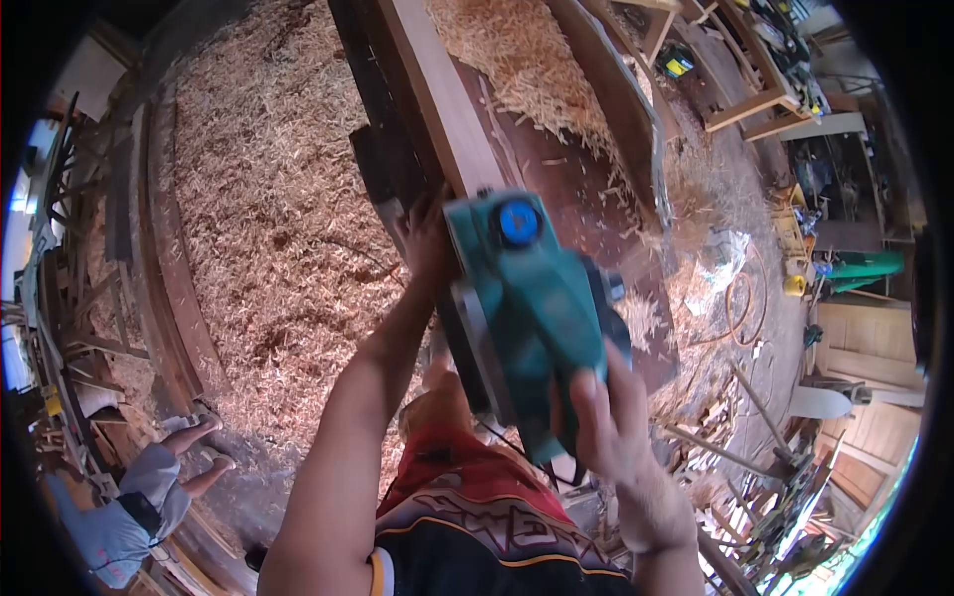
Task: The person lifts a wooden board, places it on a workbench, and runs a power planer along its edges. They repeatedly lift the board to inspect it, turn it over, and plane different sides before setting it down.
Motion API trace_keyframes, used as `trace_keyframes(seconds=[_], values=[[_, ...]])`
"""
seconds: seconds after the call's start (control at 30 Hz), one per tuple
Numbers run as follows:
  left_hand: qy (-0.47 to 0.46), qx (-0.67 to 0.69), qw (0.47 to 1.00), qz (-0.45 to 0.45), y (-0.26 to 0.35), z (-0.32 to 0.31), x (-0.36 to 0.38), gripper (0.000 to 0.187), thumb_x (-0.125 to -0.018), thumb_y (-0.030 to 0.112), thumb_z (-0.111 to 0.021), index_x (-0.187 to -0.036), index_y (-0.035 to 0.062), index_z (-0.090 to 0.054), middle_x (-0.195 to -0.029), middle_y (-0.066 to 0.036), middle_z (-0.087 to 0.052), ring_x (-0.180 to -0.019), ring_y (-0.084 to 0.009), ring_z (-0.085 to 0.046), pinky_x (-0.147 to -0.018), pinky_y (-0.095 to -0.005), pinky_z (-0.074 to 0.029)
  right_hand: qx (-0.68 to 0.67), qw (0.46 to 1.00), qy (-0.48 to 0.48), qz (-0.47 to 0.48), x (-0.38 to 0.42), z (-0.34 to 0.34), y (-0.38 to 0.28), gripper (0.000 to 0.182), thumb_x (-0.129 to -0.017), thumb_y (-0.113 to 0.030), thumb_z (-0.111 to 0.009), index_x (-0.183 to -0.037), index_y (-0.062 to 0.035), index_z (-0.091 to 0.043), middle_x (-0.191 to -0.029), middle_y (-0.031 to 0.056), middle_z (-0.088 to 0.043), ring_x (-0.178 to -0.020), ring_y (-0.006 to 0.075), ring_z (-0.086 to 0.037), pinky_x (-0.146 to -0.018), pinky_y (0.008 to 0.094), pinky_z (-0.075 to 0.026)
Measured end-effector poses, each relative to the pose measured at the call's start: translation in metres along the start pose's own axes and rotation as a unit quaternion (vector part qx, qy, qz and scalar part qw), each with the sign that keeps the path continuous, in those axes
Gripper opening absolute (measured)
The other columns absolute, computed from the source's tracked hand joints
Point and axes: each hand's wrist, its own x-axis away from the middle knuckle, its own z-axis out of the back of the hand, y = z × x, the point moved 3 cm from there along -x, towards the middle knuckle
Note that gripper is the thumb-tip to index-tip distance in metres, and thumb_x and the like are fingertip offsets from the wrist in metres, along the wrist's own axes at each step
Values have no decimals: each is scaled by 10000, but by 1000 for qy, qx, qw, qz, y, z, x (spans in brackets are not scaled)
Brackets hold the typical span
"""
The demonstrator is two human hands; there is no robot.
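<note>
A green electric planer (pixel 532 298) with a blue knob on its front sits over the near end of a long wooden board (pixel 447 89). My right hand (pixel 618 422) is wrapped round the planer's rear handle. At the planer's left side, my left hand (pixel 425 238) grips the edge of the board, its fingers partly hidden by shadow and the planer. A dark beam (pixel 383 89) runs along the board's left side. The planer's underside is out of sight, and its body is slightly blurred.
Wood shavings (pixel 278 209) cover the floor to the left and pile up (pixel 517 60) right of the board. A person (pixel 139 517) is at the lower left. Wood offcuts (pixel 755 477) lie at lower right, near a coiled hose (pixel 740 308). A wooden frame (pixel 755 109) stands upper right.
</note>
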Motion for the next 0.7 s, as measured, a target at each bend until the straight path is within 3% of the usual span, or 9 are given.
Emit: trace_keyframes(seconds=[0.07, 0.13, 0.2, 0.23, 0.33, 0.5, 0.57, 0.63, 0.7], values=[[-20, 117, 989, 94, -38, -63, 16, 530, -888, 265, -598, -1400, 138, -541, -1354, -58, -606, -1339, -259, -462, -1098, -533, -243, -20, 1000, 9, 6, -80, -13, -29, 341, -1024, -334, -531, -1024, 4, -578, -632, 7, -561, -522, 97, -584, -487, 281, -460], [-20, 128, 986, 107, -36, -61, 12, 538, -886, 259, -599, -1407, 138, -535, -1340, -57, -620, -1337, -262, -461, -1090, -548, -247, -19, 999, 22, 39, -172, -27, -59, 431, -1018, -406, -535, -934, 12, -600, -622, 13, -554, -513, 109, -592, -481, 291, -466], [-5, 34, 998, 44, 8, 10, -11, 534, -888, 245, -598, -1405, 129, -536, -1317, -55, -638, -1334, -265, -458, -1088, -547, -253, 82, 988, 45, 120, -271, -34, -86, 604, -986, -514, -496, -806, 48, -624, -648, 89, -624, -511, 186, -634, -519, 338, -513], [0, 40, 998, 52, 11, 16, -14, 514, -882, 226, -603, -1384, 130, -555, -1323, -48, -632, -1332, -278, -453, -1075, -551, -267, 66, 992, 65, 88, -306, -40, -100, 633, -967, -527, -501, -763, 60, -623, -677, 115, -652, -524, 209, -645, -554, 365, -532], [29, 48, 996, 68, 14, 17, -18, 498, -880, 229, -599, -1364, 115, -575, -1291, -63, -648, -1326, -304, -458, -1095, -589, -258, 21, 997, 0, 78, -377, -46, -115, 594, -997, -515, -468, -828, 30, -633, -661, 87, -605, -599, 215, -633, -594, 366, -497], [37, 38, 999, 8, 2, -1, -10, 468, -895, 236, -602, -1346, 113, -591, -1318, -72, -627, -1330, -302, -455, -1104, -578, -269, 14, 996, -28, 81, -267, -25, -90, 541, -1014, -494, -470, -979, 24, -624, -708, 76, -602, -579, 194, -596, -608, 329, -497], [54, 49, 997, -16, -9, -9, -7, 481, -907, 278, -609, -1360, 121, -579, -1330, -76, -620, -1339, -305, -452, -1112, -563, -277, 45, 995, 32, 82, -193, -17, -57, 619, -966, -523, -512, -787, 58, -625, -654, 144, -638, -570, 268, -655, -592, 398, -529], [116, 78, 988, -60, -26, -28, -1, 513, -929, 343, -610, -1396, 137, -551, -1349, -81, -613, -1355, -319, -447, -1125, -553, -283, 54, 994, 29, 92, -98, 0, -24, 498, -998, -455, -530, -930, 30, -620, -748, 216, -640, -709, 344, -642, -654, 427, -498], [115, 81, 989, -50, -18, -25, 2, 521, -949, 378, -599, -1417, 158, -537, -1367, -84, -606, -1369, -329, -442, -1132, -548, -289, 5, 1000, 0, -17, 12, 19, 9, 382, -993, -354, -582, -1107, 10, -589, -750, 158, -621, -728, 286, -636, -686, 382, -496]])
